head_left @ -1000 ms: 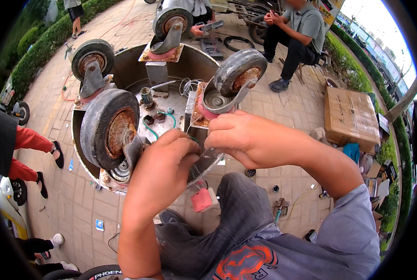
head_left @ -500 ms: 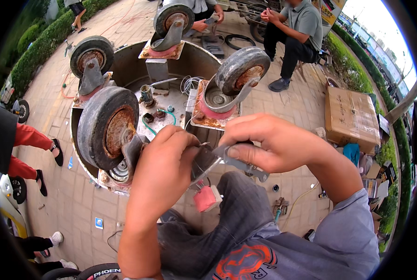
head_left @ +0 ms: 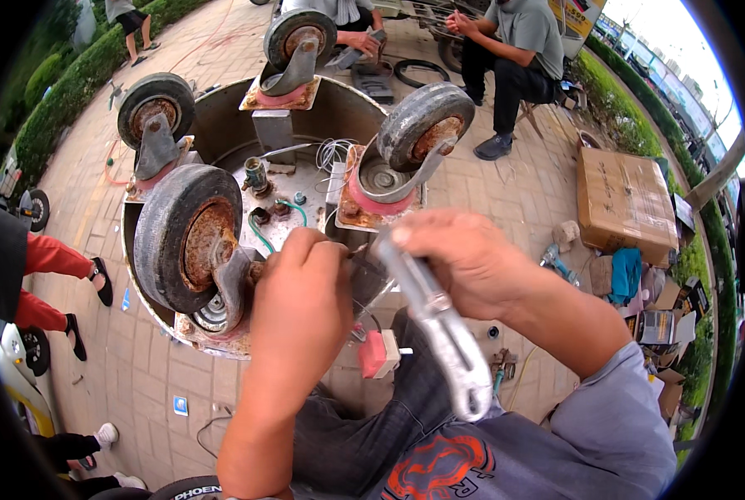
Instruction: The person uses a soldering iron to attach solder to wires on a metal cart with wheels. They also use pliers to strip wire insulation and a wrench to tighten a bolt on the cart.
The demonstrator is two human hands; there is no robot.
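In front of me stands an upturned round metal drum point(head_left: 364, 95) with caster wheels pointing up; the nearest large caster point(head_left: 190, 242) is rusty. My left hand point(head_left: 299, 292) is closed beside it, fingers pinched over something small that I cannot make out. In my right hand point(head_left: 464, 258) is a silvery metal hand tool point(head_left: 449, 342) with a long slotted handle, slightly blurred. Its upper end lies at my right fingers, close to the left fingertips. Below the hands, a small red-and-white block point(head_left: 378, 354) hangs near a thin dark cable, over my lap.
Inside the drum are a brass valve-like fitting point(head_left: 256, 175), green wire point(head_left: 264, 240) and a coil of white wire point(head_left: 332, 153). A cardboard box point(head_left: 627, 200) and clutter stand at right. Two people sit beyond; a person in red trousers point(head_left: 55, 258) stands left.
The tool in my right hand has swung so that its handle points down toward my lap. My right fingers have opened out somewhat around it. The left hand stays closed in nearly the same place.
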